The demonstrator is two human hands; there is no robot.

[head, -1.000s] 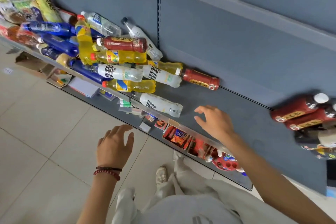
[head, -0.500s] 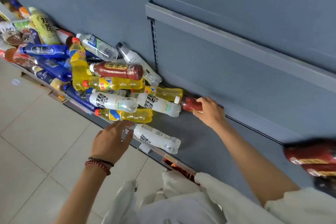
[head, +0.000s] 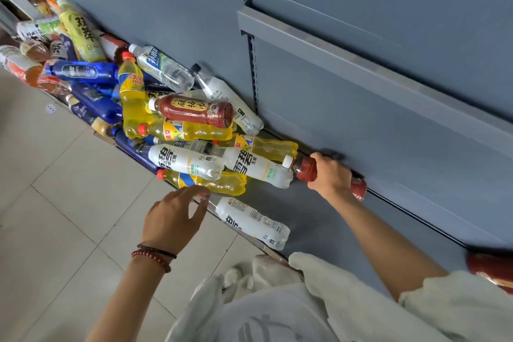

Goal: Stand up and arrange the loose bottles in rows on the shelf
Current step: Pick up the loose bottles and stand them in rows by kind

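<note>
Stretching beneath a grey-blue back panel [head: 361, 133], the grey-blue metal shelf [head: 319, 219] carries a jumbled heap of loose plastic bottles [head: 180, 130] on its left part, all lying down: yellow, blue, white, clear and red. Just clear of the heap, a white-labelled plastic bottle [head: 252, 221] lies on its side at the shelf's front edge. Against the back panel lies a red plastic bottle with a white cap [head: 305, 171], the right hand [head: 330, 175] wrapped round its middle. The left hand [head: 172, 216] hovers relaxed, fingers spread, near a yellow plastic bottle [head: 222, 183], holding nothing.
</note>
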